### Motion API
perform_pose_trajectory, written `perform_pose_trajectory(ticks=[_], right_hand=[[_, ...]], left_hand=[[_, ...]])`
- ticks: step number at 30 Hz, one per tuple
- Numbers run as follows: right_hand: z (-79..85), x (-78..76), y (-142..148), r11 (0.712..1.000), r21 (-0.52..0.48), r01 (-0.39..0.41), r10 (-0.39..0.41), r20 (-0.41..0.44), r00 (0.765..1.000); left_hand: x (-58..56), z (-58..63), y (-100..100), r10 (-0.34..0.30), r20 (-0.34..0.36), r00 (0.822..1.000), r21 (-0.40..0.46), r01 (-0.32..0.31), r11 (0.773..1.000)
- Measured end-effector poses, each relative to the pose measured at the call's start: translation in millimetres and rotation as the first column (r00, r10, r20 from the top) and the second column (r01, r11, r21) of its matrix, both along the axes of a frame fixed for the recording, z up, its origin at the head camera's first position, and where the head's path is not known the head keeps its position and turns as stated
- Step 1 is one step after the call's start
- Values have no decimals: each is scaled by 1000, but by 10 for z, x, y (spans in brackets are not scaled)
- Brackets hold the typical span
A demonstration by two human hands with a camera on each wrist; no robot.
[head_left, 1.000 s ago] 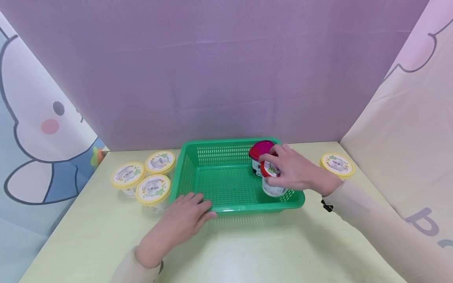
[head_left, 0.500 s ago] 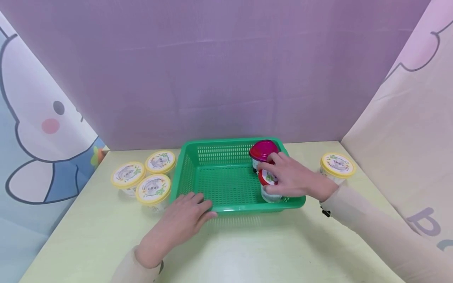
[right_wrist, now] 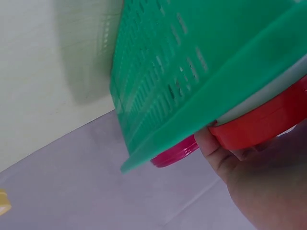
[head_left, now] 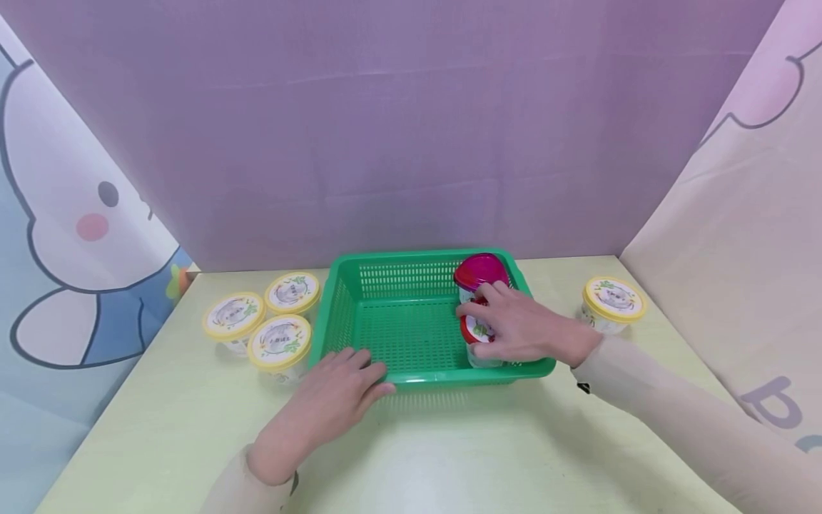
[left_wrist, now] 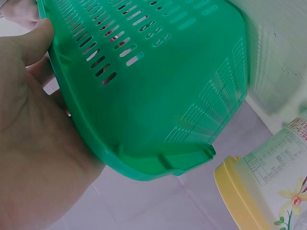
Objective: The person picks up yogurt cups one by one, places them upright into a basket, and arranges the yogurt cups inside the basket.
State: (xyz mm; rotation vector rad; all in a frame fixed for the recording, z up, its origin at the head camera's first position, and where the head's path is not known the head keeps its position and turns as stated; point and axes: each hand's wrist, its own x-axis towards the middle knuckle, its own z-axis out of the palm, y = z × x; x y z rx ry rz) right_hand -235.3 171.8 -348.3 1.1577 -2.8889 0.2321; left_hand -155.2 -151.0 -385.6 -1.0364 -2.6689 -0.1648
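Observation:
My right hand (head_left: 523, 325) grips a small clear tub (head_left: 483, 355) by its red lid (right_wrist: 268, 120), low inside the front right corner of a green plastic basket (head_left: 424, 378). Right behind it in the basket stands a tub with a magenta lid (head_left: 481, 270). At the basket's front left corner, my left hand (head_left: 327, 392) holds the rim. In the left wrist view the thumb (left_wrist: 41, 40) lies against the rim's outer side, and the other fingers are mostly hidden behind it.
Three tubs with yellow lids (head_left: 280, 343) stand close together left of the basket. Another yellow-lidded tub (head_left: 614, 300) is by itself at the right. Behind the pale table (head_left: 411, 457) hangs a purple cloth (head_left: 411, 143), with printed cloths on both sides.
My right hand has lowered the red-lidded tub and shifted it slightly left, toward the magenta-lidded tub. The left hand stays on the rim.

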Motion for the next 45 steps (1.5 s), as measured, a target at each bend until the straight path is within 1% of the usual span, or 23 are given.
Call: perform_pose_trajectory(ticks=[9, 14, 17, 20, 27, 35, 41, 45], right_hand=[[45, 7, -156, 999, 20, -30, 30, -6, 1000], [64, 15, -240, 998, 41, -46, 45, 14, 999], [69, 17, -286, 997, 53, -54, 54, 12, 998], [68, 18, -322, 996, 59, -60, 60, 8, 998], [63, 33, -351, 995, 80, -59, 56, 32, 998], [107, 66, -391, 997, 65, -48, 46, 20, 999], [131, 90, -489, 996, 57, -67, 67, 9, 998], [142, 93, -553, 994, 75, -77, 77, 1, 997]], left_hand=[[-8, -1, 10, 5, -5, 1000, -6, -5, 1000], [-8, -3, 17, 9, 0, 1000, -10, -9, 1000], [-7, -2, 22, 11, 1, 1000, -12, -11, 1000], [-9, -3, 27, 11, 2, 1000, -17, -11, 1000], [0, 15, 27, 14, 15, 1000, -24, -13, 1000], [4, 32, 19, 14, 2, 1000, -27, -14, 1000], [15, 42, 14, 20, 13, 1000, -26, -20, 999], [16, 43, 17, 27, 22, 999, -31, -26, 999]])
